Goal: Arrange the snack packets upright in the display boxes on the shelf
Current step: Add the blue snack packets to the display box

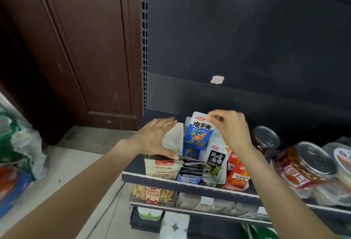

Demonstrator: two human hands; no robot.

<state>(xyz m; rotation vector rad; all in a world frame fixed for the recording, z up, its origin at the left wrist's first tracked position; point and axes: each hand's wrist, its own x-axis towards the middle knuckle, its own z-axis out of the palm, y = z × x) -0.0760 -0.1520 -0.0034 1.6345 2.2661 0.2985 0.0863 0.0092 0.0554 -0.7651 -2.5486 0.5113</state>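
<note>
A blue and white snack packet (pixel 199 132) stands upright above the blue display box (pixel 188 178) on the top shelf. My right hand (pixel 230 128) pinches its top right corner. My left hand (pixel 153 138) holds pale green packets (pixel 173 140) that rise from the cream display box (pixel 161 168) at the shelf's left end, fingers laid along them and thumb below. A black and white packet (pixel 217 159) stands in the neighbouring box, with more dark packets leaning in front. A red display box (pixel 237 178) of red packets sits to the right.
Clear jars with metal lids (pixel 303 164) crowd the shelf to the right. The shelf's front edge (pixel 190 182) carries price labels. Lower shelves hold boxed snacks (pixel 152 194). Dark back panel (pixel 247 48) behind, brown door (pixel 85 48) to the left, bags (pixel 17 143) on the floor.
</note>
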